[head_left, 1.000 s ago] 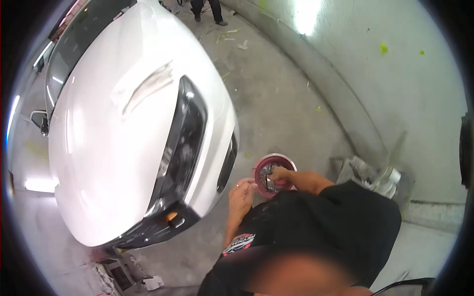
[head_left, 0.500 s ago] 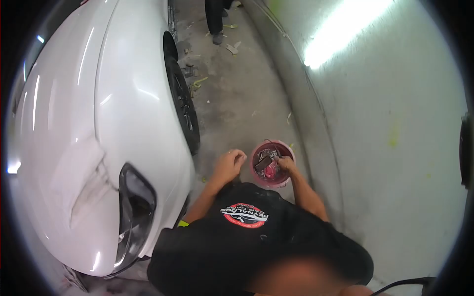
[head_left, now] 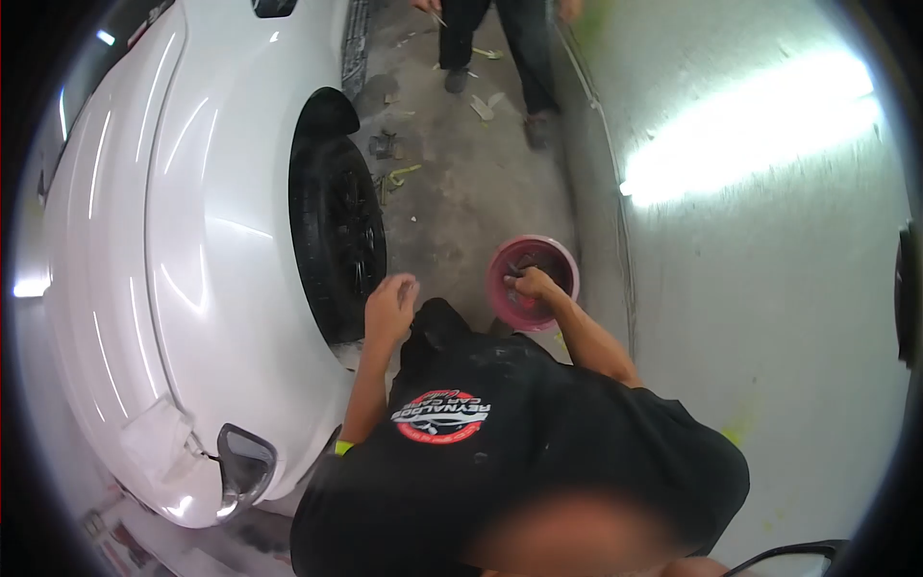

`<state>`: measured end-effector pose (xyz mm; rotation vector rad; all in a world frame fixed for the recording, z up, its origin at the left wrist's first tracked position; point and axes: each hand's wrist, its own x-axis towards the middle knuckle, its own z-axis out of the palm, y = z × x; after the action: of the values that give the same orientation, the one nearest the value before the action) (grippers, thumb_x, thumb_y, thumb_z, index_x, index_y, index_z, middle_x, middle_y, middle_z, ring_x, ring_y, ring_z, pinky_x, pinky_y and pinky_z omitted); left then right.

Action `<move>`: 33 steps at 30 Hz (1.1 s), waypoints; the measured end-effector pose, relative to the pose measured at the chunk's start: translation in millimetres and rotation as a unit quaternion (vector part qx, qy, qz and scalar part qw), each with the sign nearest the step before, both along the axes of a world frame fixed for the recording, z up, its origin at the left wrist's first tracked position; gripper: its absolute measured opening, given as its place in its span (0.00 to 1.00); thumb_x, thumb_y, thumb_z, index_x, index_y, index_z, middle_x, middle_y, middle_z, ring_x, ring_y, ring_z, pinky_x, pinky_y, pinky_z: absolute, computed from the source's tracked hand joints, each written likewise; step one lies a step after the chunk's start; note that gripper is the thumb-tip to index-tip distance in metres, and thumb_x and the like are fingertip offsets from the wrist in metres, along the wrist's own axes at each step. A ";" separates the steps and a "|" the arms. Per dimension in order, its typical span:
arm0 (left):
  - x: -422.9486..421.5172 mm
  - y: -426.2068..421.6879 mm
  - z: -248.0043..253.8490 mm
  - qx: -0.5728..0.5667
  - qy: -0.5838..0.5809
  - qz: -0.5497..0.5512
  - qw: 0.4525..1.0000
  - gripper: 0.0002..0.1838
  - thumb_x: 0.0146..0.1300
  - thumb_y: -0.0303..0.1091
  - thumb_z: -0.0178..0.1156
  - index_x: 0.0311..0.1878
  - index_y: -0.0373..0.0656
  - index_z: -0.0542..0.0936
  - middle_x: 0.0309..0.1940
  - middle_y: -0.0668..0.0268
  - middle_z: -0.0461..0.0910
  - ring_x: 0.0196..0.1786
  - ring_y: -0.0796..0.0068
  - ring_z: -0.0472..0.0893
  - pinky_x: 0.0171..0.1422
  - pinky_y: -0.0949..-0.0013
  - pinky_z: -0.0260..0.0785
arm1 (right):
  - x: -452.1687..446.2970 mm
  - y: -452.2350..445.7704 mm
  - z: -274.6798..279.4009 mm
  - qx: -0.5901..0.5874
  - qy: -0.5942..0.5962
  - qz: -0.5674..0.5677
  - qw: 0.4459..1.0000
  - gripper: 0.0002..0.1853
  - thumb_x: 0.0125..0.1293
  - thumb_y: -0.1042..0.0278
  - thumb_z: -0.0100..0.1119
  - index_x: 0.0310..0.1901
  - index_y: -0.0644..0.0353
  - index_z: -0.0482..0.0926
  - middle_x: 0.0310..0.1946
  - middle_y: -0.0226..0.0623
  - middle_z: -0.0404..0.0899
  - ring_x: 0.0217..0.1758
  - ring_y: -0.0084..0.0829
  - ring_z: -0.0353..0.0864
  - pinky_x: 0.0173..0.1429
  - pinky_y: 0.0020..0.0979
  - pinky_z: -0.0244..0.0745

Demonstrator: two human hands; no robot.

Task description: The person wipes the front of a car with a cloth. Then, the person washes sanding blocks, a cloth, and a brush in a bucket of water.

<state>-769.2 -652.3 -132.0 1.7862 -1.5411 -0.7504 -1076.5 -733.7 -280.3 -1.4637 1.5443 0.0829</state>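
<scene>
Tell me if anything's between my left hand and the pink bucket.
Nothing visible blocks the way: only floor shows between your left hand and the pink bucket. Inside the rim, though, your right hand takes up part of the opening.

On my black cloth shirt [head_left: 548, 423], the round red, white and black printed logo [head_left: 442, 416] reads, upside down, "REYNALDOS CAR CARE".

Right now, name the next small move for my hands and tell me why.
Probably bring the left hand across to steady the pink bucket by its rim: the right hand reaches into it, while the left, with nothing visible in it, is apart from the bucket, near the wheel.
</scene>
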 end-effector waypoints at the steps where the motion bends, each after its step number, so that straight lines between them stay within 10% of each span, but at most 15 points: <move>1: 2.9 0.8 -3.8 0.023 -0.014 0.002 1.000 0.09 0.63 0.35 0.61 0.42 0.42 0.81 0.36 0.57 0.82 0.38 0.61 0.82 0.43 0.64 0.73 | 3.6 -26.4 -14.1 -0.058 0.029 0.066 0.996 0.30 0.62 0.42 0.57 0.45 0.69 0.82 0.40 0.56 0.83 0.52 0.49 0.81 0.59 0.44 0.72; 5: 18.6 -10.5 -32.9 0.087 -0.019 0.043 0.995 0.11 0.62 0.40 0.63 0.42 0.44 0.81 0.36 0.55 0.83 0.41 0.57 0.83 0.45 0.60 0.73 | 42.9 -150.4 -14.3 -0.104 0.035 0.174 0.979 0.30 0.60 0.44 0.60 0.46 0.68 0.82 0.40 0.55 0.83 0.46 0.46 0.84 0.46 0.41 0.77; 8: 29.2 -65.3 -50.9 0.124 0.020 0.026 0.992 0.11 0.62 0.40 0.62 0.43 0.44 0.81 0.36 0.54 0.83 0.43 0.56 0.83 0.48 0.58 0.73 | 73.3 -209.4 40.8 0.098 0.080 0.104 0.986 0.31 0.59 0.41 0.60 0.44 0.69 0.82 0.36 0.55 0.83 0.39 0.45 0.86 0.39 0.42 0.79; 12: 61.6 -172.4 -38.9 0.090 0.018 -0.003 0.996 0.13 0.62 0.39 0.63 0.45 0.41 0.81 0.38 0.53 0.83 0.41 0.55 0.84 0.47 0.60 0.74 | 119.5 -276.5 52.1 -0.072 -0.022 0.199 0.977 0.32 0.58 0.40 0.61 0.40 0.69 0.83 0.30 0.51 0.83 0.32 0.41 0.86 0.32 0.40 0.77; 17: 89.2 -287.7 -9.2 0.052 0.058 0.049 0.996 0.12 0.63 0.36 0.62 0.43 0.38 0.81 0.38 0.54 0.83 0.41 0.58 0.84 0.46 0.63 0.74 | 177.8 -388.9 22.0 0.012 0.000 0.119 0.993 0.30 0.60 0.41 0.59 0.42 0.67 0.84 0.29 0.48 0.83 0.30 0.38 0.85 0.32 0.37 0.78; 33: 108.2 -549.8 -45.4 0.085 0.026 0.156 0.984 0.12 0.66 0.33 0.57 0.48 0.39 0.81 0.41 0.51 0.82 0.41 0.54 0.84 0.46 0.60 0.75 | 314.7 -712.0 -20.7 -0.059 0.078 0.354 0.930 0.25 0.58 0.44 0.57 0.41 0.59 0.85 0.40 0.48 0.84 0.45 0.47 0.84 0.51 0.44 0.77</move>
<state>-661.0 -1202.1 -177.4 2.0548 -1.1538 -0.7826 -761.8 -1445.7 -301.1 -2.0928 1.0790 0.5506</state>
